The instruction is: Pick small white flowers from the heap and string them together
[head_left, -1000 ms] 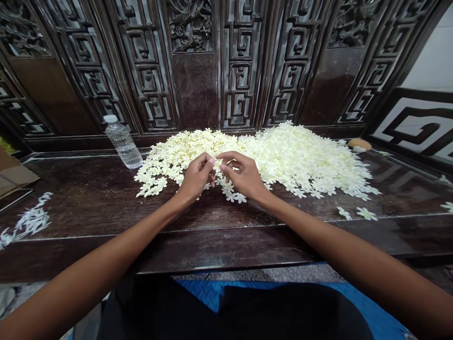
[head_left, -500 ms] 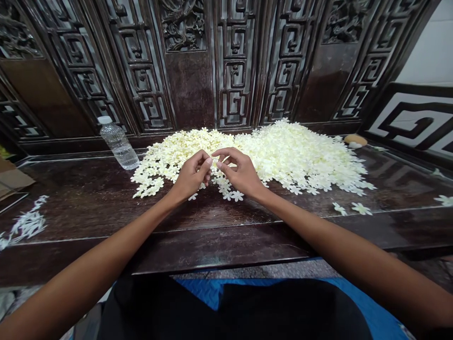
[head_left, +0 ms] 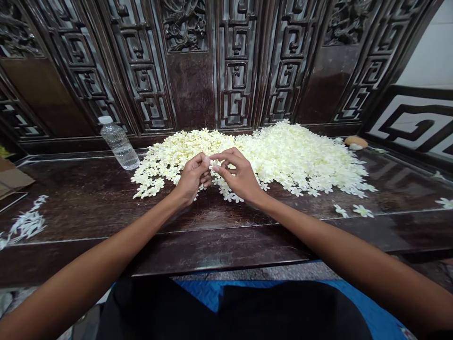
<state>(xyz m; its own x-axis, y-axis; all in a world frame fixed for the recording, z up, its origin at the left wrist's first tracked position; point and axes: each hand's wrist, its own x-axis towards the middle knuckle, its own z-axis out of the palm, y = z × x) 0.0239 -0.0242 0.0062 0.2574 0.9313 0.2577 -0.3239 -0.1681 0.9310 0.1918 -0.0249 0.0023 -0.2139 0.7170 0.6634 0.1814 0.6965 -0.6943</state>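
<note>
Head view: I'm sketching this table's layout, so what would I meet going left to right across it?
Cardboard, a loose scatter of white blossoms, a plastic water bottle, the big heap of cream blossoms, a round tan object.

No readable text, label, brand, number or sign is showing anywhere. The clear plastic water bottle (head_left: 118,144) with a white cap is standing on the dark wooden tabletop (head_left: 71,203) without any legible print, and the dark carved wooden panels (head_left: 187,89) behind it are bearing only geometric fret patterns and relief carving, not lettering.
</note>
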